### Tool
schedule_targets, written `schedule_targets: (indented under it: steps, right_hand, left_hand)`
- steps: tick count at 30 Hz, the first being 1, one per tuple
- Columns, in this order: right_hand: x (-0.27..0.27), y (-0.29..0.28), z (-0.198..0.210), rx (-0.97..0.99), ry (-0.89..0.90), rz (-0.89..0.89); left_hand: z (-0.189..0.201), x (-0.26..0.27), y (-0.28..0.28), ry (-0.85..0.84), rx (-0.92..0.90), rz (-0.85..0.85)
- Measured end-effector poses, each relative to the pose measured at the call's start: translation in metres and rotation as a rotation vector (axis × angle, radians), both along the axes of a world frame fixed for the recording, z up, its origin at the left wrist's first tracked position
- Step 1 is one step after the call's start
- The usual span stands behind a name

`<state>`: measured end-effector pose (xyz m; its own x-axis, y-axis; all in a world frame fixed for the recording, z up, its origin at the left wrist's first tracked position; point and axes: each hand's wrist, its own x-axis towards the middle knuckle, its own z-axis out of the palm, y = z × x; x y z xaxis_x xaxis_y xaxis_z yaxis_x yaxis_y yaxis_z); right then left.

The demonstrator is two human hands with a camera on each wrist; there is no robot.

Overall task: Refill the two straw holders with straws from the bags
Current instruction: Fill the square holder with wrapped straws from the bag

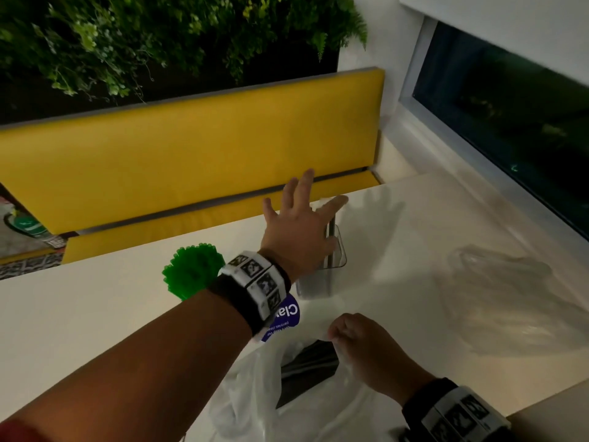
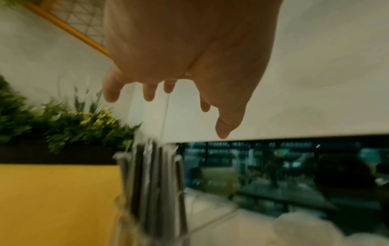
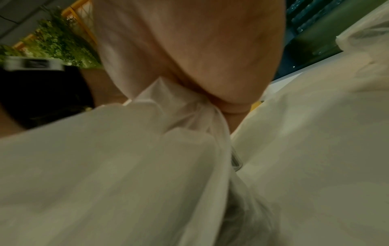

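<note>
My left hand (image 1: 302,218) hovers with fingers spread over a clear straw holder (image 1: 322,275) that has dark straws (image 2: 151,179) standing in it; the hand holds nothing. To the left of that holder, a bunch of green straws (image 1: 191,271) stands upright behind my left wrist, and their holder is hidden. Near the front edge of the table lies a white plastic bag (image 1: 255,387) with black straws (image 1: 306,371) inside. My right hand (image 1: 353,333) pinches the rim of this bag (image 3: 185,106). A second, crumpled clear bag (image 1: 503,291) lies to the right.
The white table (image 1: 95,307) runs back to a yellow bench (image 1: 191,148) and right to a dark window (image 1: 510,122). A blue round sticker (image 1: 287,317) sits under my left wrist. Green plants (image 1: 159,36) hang on the wall behind the bench.
</note>
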<state>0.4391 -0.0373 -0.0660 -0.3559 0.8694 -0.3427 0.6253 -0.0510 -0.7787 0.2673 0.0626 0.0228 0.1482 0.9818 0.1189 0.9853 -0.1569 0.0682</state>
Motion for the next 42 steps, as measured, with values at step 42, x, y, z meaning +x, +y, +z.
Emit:
schedule_targets:
  steps: [42]
  right_hand:
    - [0.012,-0.009,-0.004,0.193,-0.077,-0.074]
  left_hand:
    - [0.120,-0.012,-0.061,-1.730,0.172,-0.196]
